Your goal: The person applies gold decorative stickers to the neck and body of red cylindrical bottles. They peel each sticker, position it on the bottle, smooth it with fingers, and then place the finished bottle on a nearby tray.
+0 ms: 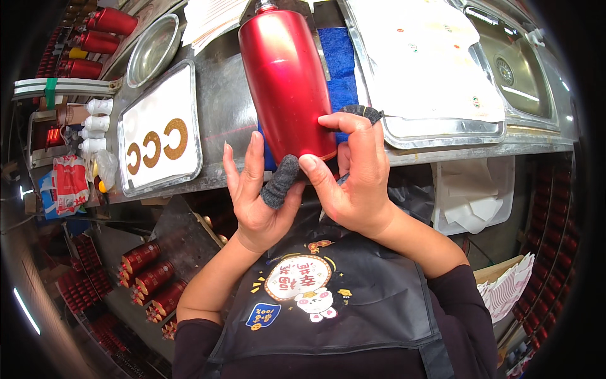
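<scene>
A glossy red bottle [287, 79] lies tilted over the metal worktable's [221, 104] front edge, neck pointing away from me. My right hand [353, 174] grips its lower end, thumb on the base rim, a dark knitted cot on the forefinger. My left hand [255, 189] is spread under the base, fingers apart, its thumb in a dark knitted cot touching the bottle's bottom edge. A blue cloth [338, 54] lies under the bottle.
A metal tray [189, 148] with three gold C-shaped labels sits left. A round steel bowl [153, 49] and more red bottles [101, 41] lie far left. A tray of white sheets [442, 129] and a sink [511, 69] are right. Red bottles [148, 278] lie low left.
</scene>
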`<action>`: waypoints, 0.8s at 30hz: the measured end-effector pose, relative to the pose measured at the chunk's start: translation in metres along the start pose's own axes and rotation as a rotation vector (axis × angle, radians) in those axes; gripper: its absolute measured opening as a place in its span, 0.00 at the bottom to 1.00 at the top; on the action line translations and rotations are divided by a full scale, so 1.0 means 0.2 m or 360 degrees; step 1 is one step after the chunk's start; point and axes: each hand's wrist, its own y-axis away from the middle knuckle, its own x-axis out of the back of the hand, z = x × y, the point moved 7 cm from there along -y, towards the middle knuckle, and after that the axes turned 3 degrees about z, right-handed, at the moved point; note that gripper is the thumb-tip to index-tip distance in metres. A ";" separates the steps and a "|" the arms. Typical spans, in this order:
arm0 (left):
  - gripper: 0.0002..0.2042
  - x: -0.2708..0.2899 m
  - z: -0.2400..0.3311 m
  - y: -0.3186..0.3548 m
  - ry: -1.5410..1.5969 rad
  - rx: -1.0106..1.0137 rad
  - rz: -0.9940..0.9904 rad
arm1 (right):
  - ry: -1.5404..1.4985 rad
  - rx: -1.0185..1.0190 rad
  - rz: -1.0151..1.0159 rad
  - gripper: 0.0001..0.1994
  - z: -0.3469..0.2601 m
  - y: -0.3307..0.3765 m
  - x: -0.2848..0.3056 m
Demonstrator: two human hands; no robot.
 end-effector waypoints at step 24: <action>0.22 0.02 0.03 -0.07 -0.0162 -0.0115 -0.0059 | -0.0077 -0.0080 -0.0067 0.19 0.01 0.02 -0.01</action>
